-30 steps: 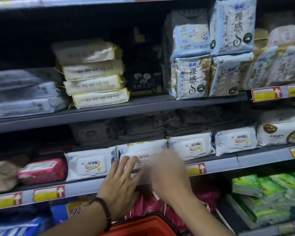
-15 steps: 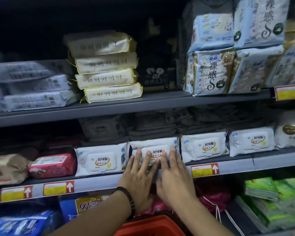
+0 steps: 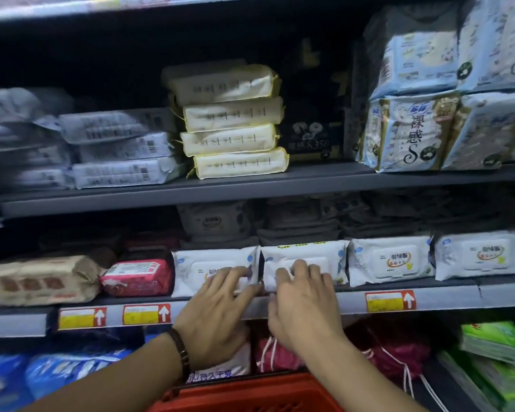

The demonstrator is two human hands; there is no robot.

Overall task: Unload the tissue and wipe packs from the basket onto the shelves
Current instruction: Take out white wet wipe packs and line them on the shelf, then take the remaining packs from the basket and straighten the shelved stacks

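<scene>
Two hands [image 3: 217, 319] [image 3: 305, 307] flat on wipe packs [image 3: 302, 257]

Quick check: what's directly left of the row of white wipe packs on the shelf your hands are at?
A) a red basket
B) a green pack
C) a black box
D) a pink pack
D: a pink pack lies against the leftmost white wipe pack on the middle shelf.

basket [image 3: 250, 395] cut off below, upper packs [image 3: 295, 218] shadowed
</scene>
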